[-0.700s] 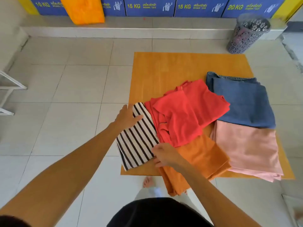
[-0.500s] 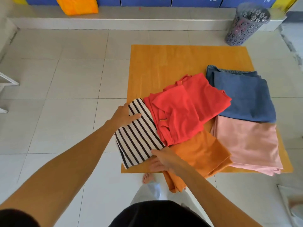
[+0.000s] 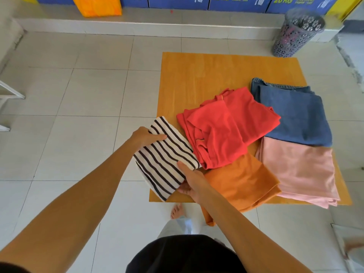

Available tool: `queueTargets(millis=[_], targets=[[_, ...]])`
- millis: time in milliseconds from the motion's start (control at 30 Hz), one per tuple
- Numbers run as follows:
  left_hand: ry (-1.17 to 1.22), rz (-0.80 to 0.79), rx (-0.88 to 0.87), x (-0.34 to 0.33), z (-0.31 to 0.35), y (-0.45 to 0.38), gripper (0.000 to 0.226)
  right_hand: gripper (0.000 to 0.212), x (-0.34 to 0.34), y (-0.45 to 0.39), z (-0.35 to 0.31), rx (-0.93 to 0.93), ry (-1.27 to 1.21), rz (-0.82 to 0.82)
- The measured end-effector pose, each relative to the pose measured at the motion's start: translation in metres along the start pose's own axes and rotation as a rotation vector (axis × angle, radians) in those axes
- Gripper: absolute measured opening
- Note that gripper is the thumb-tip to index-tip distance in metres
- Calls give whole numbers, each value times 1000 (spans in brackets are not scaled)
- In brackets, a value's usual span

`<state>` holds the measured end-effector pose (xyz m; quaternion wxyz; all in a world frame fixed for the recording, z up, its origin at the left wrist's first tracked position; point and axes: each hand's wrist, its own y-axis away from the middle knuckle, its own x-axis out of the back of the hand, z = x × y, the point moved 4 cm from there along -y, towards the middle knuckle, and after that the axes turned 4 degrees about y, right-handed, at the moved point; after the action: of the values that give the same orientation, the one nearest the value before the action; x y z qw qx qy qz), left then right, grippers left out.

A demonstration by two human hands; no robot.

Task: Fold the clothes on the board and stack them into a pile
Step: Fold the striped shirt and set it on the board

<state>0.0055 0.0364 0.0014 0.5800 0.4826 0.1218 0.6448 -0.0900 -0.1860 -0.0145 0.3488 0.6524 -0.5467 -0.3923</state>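
Lower centre of frame: striped top (image 3: 165,154), folded, gripped by left hand (image 3: 146,136) and right hand (image 3: 192,182); stacking due next.

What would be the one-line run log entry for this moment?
step: fold | left hand: grips striped garment far edge | right hand: grips near edge | red garment: unfolded on board

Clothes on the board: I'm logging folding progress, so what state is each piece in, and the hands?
Striped top: folded, gripped by both hands.
Red garment: crumpled, unfolded.
Orange garment: loosely folded, overhanging the board.
Pink garment: folded flat.
Blue jeans: folded flat.
Left hand: gripping.
Right hand: gripping.
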Motion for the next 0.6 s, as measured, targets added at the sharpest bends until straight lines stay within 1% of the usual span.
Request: queueTargets(millis=[133, 200, 267, 333, 400, 433, 500, 600], targets=[[115, -120, 69, 14, -14, 16, 100, 62, -11, 10, -4, 26, -145, -19], [187, -151, 81, 21, -21, 25, 98, 59, -16, 17, -7, 36, -133, -26], [248, -158, 67, 27, -23, 34, 89, 55, -17, 26, -11, 100, -58, -38], [291, -156, 35, 33, -19, 44, 80, 49, -15, 39, -22, 224, 48, -44], [341, -158, -11, 38, -6, 55, 69, 39, -9, 51, -40, 398, 137, -21], [378, -159, -37, 39, 3, 61, 62, 39, -4, 55, -52, 489, 180, 4], [431, -167, -95, 40, 21, 70, 51, 42, 7, 60, -77, 624, 266, 89], [424, -200, -191, 35, 50, 76, 45, 41, 26, 62, -122, 714, 386, 245]])
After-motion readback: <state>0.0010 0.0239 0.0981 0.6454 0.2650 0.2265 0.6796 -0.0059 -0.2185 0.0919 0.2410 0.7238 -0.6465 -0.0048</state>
